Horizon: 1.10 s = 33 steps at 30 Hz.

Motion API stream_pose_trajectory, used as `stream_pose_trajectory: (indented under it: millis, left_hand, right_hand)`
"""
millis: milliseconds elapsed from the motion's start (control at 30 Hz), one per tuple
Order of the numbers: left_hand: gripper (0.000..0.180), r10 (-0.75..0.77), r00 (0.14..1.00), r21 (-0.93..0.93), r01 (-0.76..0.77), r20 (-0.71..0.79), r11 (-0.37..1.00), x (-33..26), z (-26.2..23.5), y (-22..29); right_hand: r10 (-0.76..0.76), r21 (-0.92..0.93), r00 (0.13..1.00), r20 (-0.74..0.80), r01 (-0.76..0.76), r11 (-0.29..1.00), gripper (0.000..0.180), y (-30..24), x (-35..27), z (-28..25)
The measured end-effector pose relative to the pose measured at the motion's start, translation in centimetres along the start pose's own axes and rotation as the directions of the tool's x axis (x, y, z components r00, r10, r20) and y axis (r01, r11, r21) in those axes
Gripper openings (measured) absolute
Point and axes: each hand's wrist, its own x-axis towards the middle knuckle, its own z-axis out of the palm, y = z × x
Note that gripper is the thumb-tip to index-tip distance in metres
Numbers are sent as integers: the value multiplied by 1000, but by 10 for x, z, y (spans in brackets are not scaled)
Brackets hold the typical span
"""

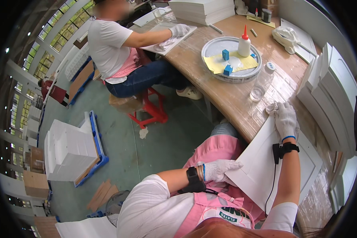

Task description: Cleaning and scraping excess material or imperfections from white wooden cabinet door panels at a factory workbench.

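Observation:
A white panel (261,166) with a recessed border lies aslant in front of me, partly over the table's near edge. My left hand (221,170), in a white knit glove, grips its left edge with the thumb on top and the other fingers out of sight. At the far corner, my gloved right hand (286,121) is closed on a small crumpled white cloth (271,108), pressed against the panel. Just beyond that hand a clear plastic bottle (261,83) stands on the table.
A round lid (210,44) carries a red-tipped white glue bottle (244,44), blue blocks and yellow paper. Stacked white panels (329,91) line the right side. A co-worker (111,47) sits at the table wiping another panel. A loaded pallet (92,170) stands on the floor at left.

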Motion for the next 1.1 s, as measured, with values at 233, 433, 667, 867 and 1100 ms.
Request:
stream_pose_trajectory:
  millis: [233,433,667,867,1100]
  left_hand:
    - [38,-5,1000,16,5,6,1000,1,3,0]
    - [40,-10,1000,34,10,5,999,1,3,1]
    - [44,-16,1000,74,16,-7,997,1,2,2]
    - [45,-7,1000,67,6,15,998,2,0,1]
    - [44,3,1000,54,-4,21,999,5,-2,0]
  right_hand:
    - [7,-14,1000,6,-7,1000,28,0,0,0]
    - [19,-32,999,26,-18,999,28,-1,0,-2]
    - [11,-19,1000,26,-11,1000,29,-2,0,-1]
    - [24,-42,998,50,-22,999,29,-2,1,-1]
    - [21,-33,1000,21,-20,999,23,-2,0,-1]
